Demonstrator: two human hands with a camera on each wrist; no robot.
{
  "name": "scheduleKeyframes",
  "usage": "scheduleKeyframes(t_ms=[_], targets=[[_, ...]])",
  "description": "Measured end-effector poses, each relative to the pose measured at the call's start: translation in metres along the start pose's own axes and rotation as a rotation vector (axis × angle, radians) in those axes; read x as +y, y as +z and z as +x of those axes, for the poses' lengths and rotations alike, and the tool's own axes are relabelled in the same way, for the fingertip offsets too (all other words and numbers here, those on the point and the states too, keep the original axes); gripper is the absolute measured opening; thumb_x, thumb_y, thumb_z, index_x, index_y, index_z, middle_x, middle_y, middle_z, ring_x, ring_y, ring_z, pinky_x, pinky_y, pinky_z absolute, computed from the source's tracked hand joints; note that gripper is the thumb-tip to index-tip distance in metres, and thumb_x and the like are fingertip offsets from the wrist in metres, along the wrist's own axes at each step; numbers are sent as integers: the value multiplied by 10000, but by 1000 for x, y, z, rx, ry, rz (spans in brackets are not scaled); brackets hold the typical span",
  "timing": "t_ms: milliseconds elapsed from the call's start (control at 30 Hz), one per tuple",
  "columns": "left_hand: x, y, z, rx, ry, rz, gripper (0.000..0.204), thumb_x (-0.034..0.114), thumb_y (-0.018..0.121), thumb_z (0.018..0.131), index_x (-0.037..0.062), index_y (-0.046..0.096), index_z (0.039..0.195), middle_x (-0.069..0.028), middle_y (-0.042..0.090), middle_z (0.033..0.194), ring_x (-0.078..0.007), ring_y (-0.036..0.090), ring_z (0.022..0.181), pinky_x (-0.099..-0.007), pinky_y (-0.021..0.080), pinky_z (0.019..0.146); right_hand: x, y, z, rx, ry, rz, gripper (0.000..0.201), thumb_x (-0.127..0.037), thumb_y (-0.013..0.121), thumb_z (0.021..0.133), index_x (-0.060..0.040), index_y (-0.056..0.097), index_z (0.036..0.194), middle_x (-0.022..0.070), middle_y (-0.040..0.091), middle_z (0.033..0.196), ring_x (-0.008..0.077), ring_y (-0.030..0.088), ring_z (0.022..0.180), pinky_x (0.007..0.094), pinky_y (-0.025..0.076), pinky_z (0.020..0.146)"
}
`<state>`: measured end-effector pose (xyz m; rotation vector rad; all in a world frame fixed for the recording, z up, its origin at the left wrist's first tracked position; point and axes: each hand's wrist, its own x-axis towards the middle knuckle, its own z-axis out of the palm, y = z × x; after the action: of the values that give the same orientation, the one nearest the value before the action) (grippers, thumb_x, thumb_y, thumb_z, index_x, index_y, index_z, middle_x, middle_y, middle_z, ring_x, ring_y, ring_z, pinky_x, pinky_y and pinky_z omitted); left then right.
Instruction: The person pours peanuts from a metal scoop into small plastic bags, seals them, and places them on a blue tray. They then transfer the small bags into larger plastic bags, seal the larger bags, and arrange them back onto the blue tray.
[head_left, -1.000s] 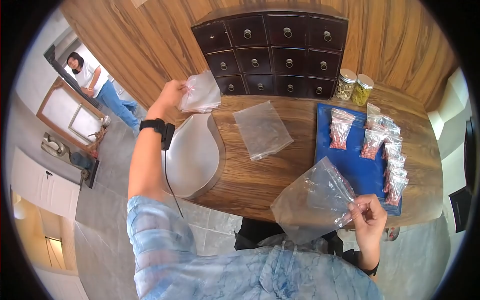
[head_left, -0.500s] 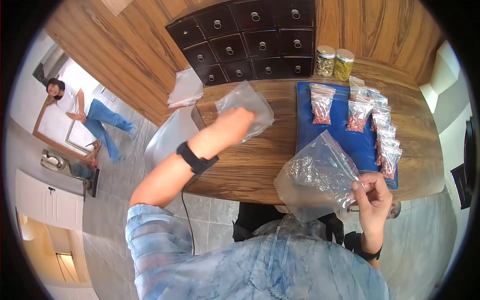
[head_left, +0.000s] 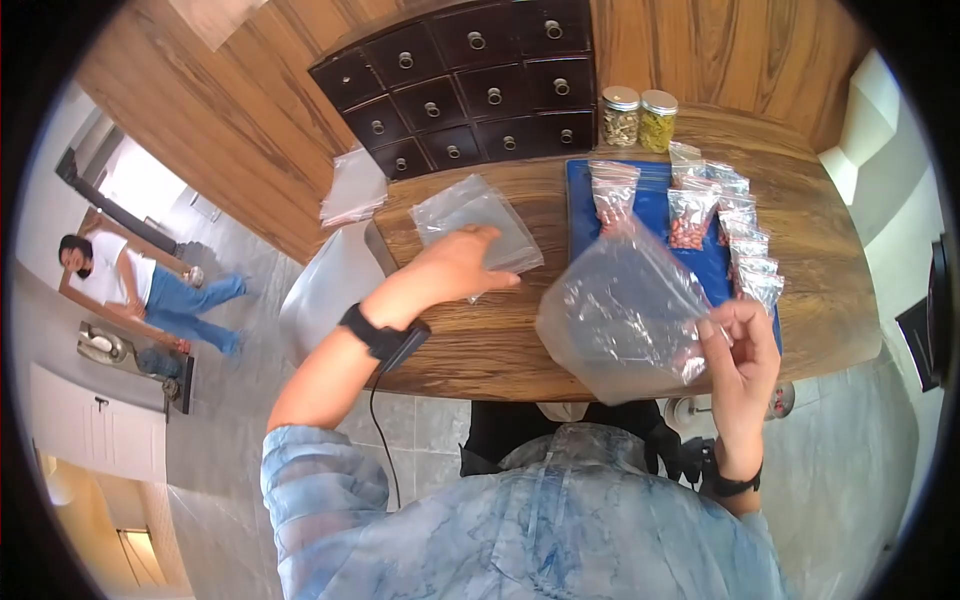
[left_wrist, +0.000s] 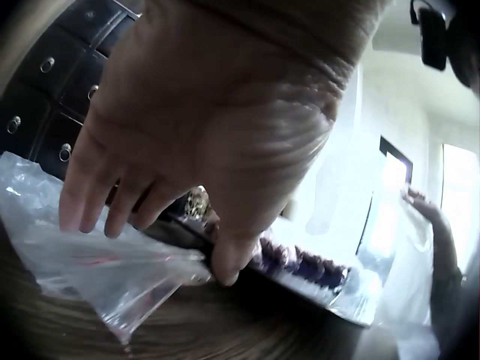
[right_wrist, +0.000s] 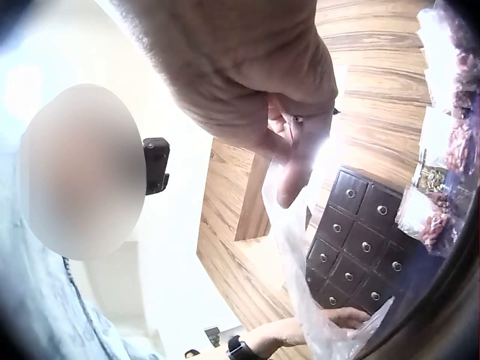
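Observation:
My right hand [head_left: 742,375] pinches a large clear zip bag [head_left: 620,315] by its edge, between thumb and fingers. That bag hangs over the table's front and overlaps the blue tray [head_left: 580,180] in the head view. My left hand [head_left: 455,268] lies over clear plastic bags [head_left: 505,225] in the middle of the table. In the left wrist view its fingers [left_wrist: 90,202] are spread, close over the bags, with the thumb held apart. On the tray stand several small zip bags [head_left: 690,222] with reddish pieces inside.
Behind the bags is a dark cabinet of small drawers [head_left: 455,95]. Two lidded jars [head_left: 620,122] stand beside it. A stack of bags [head_left: 352,190] lies at the back left, near a pale curved tray [head_left: 325,285]. Another person [head_left: 125,275] stands off left.
My left hand has moved right, from the bag stack at the back left to the bags mid-table. My right hand keeps the large bag, now raised a little and overlapping the tray more.

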<state>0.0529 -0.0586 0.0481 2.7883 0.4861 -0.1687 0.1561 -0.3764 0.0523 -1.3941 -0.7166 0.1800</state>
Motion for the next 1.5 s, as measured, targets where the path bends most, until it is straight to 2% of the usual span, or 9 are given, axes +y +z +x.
scheduleKeyframes(t_ms=[167,267,500,600,700,800,867,1233,1500], targets=[[15,-14,-25,-100,38,-1384,528,401,546,921,11,494,1274,-162,560,1214,-269,559,1110,-376,470,919,-1,19,12,111,7,256,91,-10,543,923,-43,476,974,16,576,863,47,512,794,181,394,689],[29,-3,-38,-214,195,-1706,435,319,579,922,22,534,1235,-117,617,1099,-213,606,998,-344,521,823,12,29,18,132,-4,310,81,-54,566,925,-56,487,945,-11,561,822,28,498,753,164,377,661],[6,-2,-39,360,-199,-1061,263,101,690,829,29,570,1052,-67,641,892,-130,604,758,-284,501,594,33,47,16,-119,152,110,92,-50,627,878,-26,542,852,54,636,748,89,626,657,219,496,552],[-12,19,-26,995,-89,-378,275,108,715,797,19,557,1004,-46,602,719,-178,580,646,-317,473,571,43,63,5,-262,241,-17,98,-65,639,862,11,586,831,60,629,676,92,632,630,228,489,548],[32,9,-52,1134,179,262,279,162,717,786,27,542,956,-54,545,624,-219,558,587,-344,449,570,55,80,-1,-332,271,-59,143,-92,645,850,40,593,872,112,629,696,168,651,641,274,494,565],[77,37,-68,503,1,-515,252,212,697,797,42,538,895,-74,544,624,-221,554,579,-344,432,553,58,90,-10,-404,98,-227,193,-114,659,823,56,588,880,164,626,757,292,641,690,339,491,605],[79,62,-60,464,-33,-544,241,232,687,800,49,542,859,-80,541,610,-221,553,568,-344,433,549,49,92,-10,-503,109,-256,228,-126,653,799,63,587,909,205,607,883,403,581,828,413,470,692],[55,112,-61,571,-172,-759,83,58,619,805,21,551,834,-74,583,661,-145,561,605,-285,441,568,13,44,15,-901,80,-451,323,-78,642,829,-44,597,1147,125,615,1054,232,624,941,331,521,790],[61,126,-63,602,-230,-830,79,66,644,804,32,577,826,-37,568,647,-105,526,590,-255,442,567,33,29,195,-649,-366,-1091,585,-219,738,765,-2,496,1251,189,585,1192,311,576,1082,376,475,884]])
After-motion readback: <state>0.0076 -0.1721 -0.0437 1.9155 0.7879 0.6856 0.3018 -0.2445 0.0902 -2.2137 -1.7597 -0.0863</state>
